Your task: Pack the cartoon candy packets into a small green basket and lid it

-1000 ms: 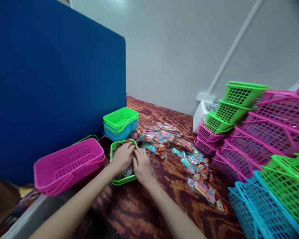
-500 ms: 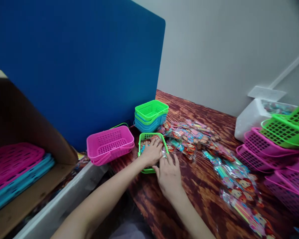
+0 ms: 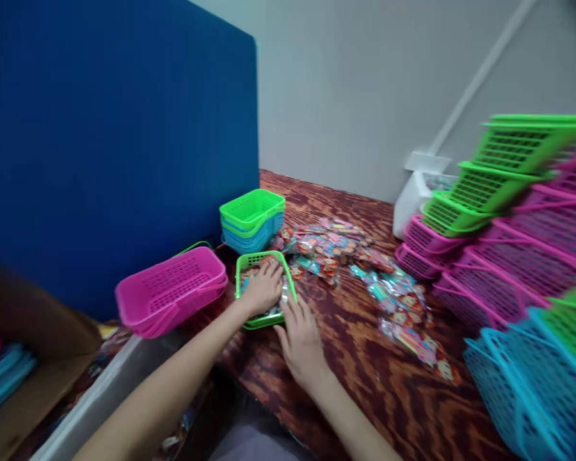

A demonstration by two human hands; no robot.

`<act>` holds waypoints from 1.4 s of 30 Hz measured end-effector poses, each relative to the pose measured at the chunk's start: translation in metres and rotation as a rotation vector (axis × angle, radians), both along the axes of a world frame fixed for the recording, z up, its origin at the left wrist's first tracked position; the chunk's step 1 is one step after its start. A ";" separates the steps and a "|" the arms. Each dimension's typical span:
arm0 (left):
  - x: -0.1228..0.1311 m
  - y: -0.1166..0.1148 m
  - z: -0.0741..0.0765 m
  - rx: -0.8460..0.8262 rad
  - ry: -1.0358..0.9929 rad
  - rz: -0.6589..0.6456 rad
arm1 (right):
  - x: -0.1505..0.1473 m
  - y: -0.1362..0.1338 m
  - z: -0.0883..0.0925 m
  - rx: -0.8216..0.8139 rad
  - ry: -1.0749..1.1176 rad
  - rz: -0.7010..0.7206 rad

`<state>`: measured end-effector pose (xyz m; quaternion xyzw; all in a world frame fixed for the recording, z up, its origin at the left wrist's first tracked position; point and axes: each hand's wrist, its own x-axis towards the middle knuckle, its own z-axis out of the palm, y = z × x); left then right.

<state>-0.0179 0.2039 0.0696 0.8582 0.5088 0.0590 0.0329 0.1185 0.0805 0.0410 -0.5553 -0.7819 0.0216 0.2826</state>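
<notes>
A small green basket stands on the wood-patterned table, with plastic-wrapped packets inside it. My left hand reaches into this basket, its fingers lying over the packets. Against the basket's right rim rests my right hand, fingers stretched out, nothing visible in its grasp. To the right and behind lies a loose spread of similar shiny packets with colourful cartoon figures.
Nested pink baskets sit left, beside a stack of green and blue baskets. Tall stacks of pink baskets, green baskets and blue baskets line the right. A white box stands behind; a blue panel rises left.
The view has turned right, bringing more stacked baskets into sight. My right hand's fingers have drawn back from the basket's inside to its right rim. My left hand stays in the basket.
</notes>
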 end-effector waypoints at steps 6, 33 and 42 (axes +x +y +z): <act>-0.002 0.008 -0.014 0.131 0.064 -0.031 | 0.034 -0.040 -0.009 -0.023 0.182 -0.038; 0.139 -0.078 -0.056 -0.190 -0.265 -0.289 | 0.255 0.022 -0.030 -0.428 0.058 -0.236; 0.127 -0.085 -0.028 -0.056 -0.531 -0.202 | 0.231 0.002 0.011 -0.434 0.035 -0.119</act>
